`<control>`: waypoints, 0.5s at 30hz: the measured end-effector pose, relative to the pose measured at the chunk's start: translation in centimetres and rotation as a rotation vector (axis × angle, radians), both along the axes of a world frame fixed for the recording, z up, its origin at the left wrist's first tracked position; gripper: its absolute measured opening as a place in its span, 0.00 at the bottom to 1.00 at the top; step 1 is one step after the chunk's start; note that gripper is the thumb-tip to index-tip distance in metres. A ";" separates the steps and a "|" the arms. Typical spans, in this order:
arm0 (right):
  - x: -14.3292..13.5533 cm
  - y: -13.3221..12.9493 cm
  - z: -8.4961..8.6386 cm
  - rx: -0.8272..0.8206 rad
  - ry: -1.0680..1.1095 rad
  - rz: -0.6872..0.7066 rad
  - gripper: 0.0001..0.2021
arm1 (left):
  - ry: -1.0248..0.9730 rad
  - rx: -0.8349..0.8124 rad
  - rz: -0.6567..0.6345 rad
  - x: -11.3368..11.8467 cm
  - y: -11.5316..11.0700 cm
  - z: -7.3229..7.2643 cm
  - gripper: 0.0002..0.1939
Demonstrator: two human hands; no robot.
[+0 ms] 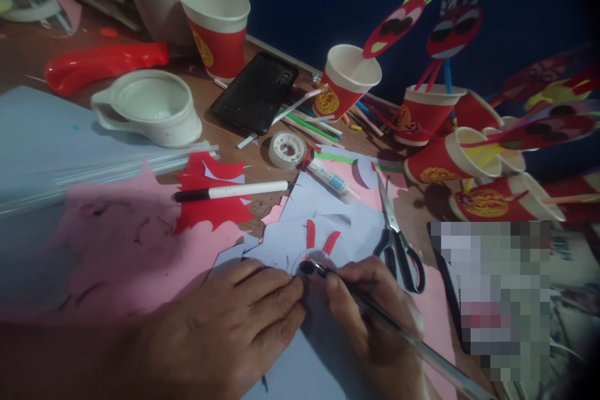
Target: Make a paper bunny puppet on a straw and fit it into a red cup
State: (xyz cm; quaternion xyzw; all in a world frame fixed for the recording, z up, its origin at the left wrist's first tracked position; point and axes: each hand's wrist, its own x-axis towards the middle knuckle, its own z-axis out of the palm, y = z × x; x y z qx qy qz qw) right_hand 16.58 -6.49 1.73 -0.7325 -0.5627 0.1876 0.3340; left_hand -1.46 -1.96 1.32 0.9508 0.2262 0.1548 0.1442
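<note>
White paper (300, 200), lower centre: left hand (229, 322) flat, bracing; right hand (389, 290) grips pen (398, 327). Best keep strokes short around the black spot (306, 267).

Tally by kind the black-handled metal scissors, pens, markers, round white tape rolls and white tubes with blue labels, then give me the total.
Black-handled metal scissors: 1
Clear-barrelled pen, in the right hand: 1
Black-and-white marker: 1
Round white tape roll: 1
White tube with blue label: 1
Total: 5
</note>
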 end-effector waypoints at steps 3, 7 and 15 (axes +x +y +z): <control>0.0 0.0 0.0 -0.006 0.008 -0.012 0.08 | 0.013 0.009 -0.018 -0.1 0.0 0.0 0.13; 0.0 -0.1 -0.1 -0.002 0.022 -0.014 0.08 | 0.031 0.006 -0.040 -0.1 0.1 -0.2 0.13; 0.3 0.2 0.1 0.014 0.001 0.042 0.08 | 0.050 0.016 -0.043 -0.2 0.0 -0.2 0.13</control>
